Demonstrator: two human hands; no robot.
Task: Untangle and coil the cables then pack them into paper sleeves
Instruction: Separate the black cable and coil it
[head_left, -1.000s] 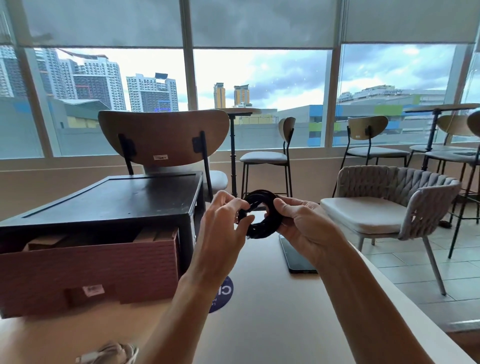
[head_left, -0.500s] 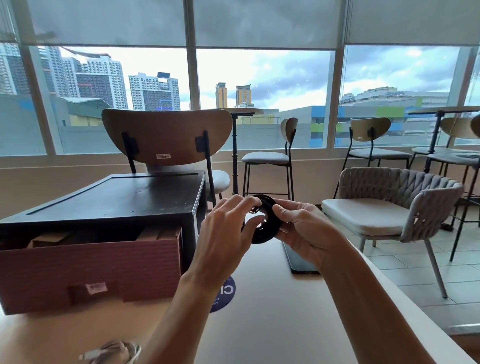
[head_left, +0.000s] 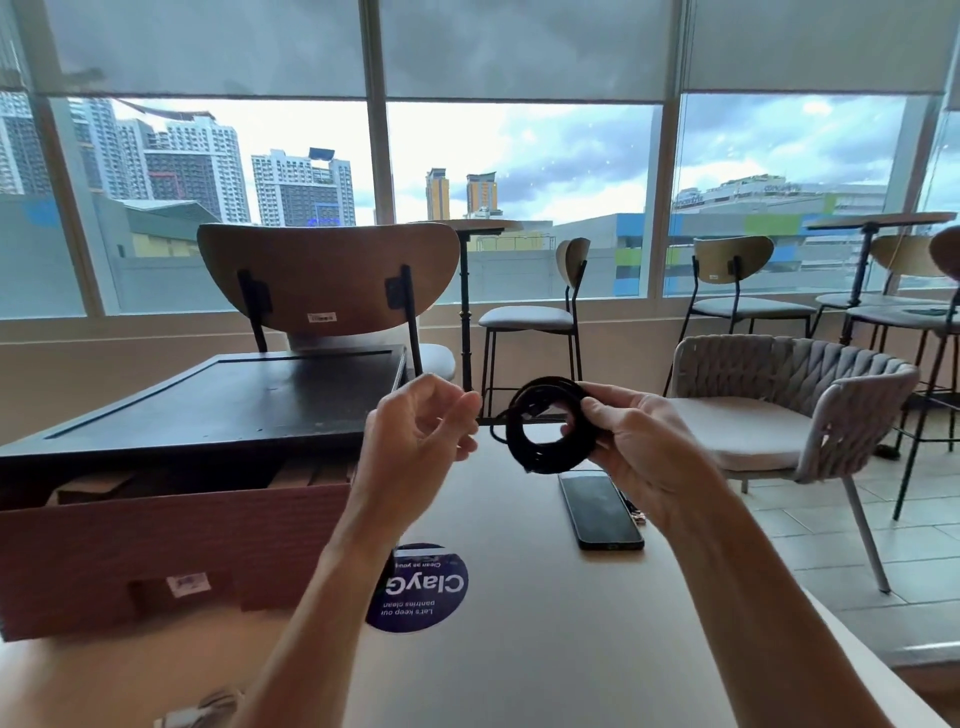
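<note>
right hand (head_left: 631, 447) grips coiled black cable (head_left: 545, 426) | left hand (head_left: 415, 436) loosely curled, empty | sticker (head_left: 418, 590): "Let's keep our pantries clean"

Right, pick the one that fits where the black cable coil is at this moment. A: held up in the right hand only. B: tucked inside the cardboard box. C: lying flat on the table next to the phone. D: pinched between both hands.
A: the black cable coil is gripped by the right hand above the table, while the left hand is beside it with a visible gap between its fingers and the coil.
</note>
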